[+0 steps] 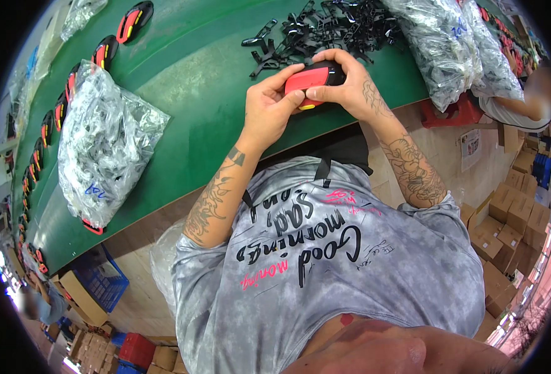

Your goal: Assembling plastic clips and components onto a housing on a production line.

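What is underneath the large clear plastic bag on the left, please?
A red-edged item peeks out beneath the near end of the bag, on the green table; whatever else lies underneath is covered.

We see red and black on the casing (306, 79), with a touch of yellow. Our table (207, 81) is green, the parts (344, 28) black, the bags (104, 137) clear with blue marks. Our shirt (375, 274) is mottled grey, printed in black and pink; our tattoos (412, 168) are dark linework. The crate (114, 288) is blue, the boxes (512, 202) brown.
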`<state>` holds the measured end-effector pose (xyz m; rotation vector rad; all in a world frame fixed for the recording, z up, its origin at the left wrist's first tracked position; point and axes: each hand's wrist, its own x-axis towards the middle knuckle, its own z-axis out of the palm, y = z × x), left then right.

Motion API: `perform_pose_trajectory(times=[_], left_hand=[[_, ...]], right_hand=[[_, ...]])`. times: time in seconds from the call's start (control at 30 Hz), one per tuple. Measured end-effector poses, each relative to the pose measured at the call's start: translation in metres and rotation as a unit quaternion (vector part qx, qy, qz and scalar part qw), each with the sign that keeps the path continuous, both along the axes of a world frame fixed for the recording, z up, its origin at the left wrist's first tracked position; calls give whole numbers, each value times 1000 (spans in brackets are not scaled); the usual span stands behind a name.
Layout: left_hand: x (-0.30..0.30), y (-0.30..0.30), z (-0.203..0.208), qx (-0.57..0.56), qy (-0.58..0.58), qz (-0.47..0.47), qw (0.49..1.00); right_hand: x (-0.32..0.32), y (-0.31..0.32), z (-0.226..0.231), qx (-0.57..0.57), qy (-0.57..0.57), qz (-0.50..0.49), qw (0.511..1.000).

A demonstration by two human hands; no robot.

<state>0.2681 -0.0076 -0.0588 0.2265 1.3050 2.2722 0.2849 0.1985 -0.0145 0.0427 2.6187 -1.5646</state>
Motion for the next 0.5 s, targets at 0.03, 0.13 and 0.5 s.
perform_pose_trajectory(times=[0.03, 0.13, 0.5], left_hand=[[-1, 2, 3, -17, 4, -7, 1000], [1, 16, 4, -58, 59, -22, 996], [10, 4, 2, -32, 37, -56, 997]], right_hand=[[-1, 7, 3, 6, 12, 31, 999], [18, 16, 13, 33, 63, -22, 997], [42, -27, -11, 67, 130, -86, 986]])
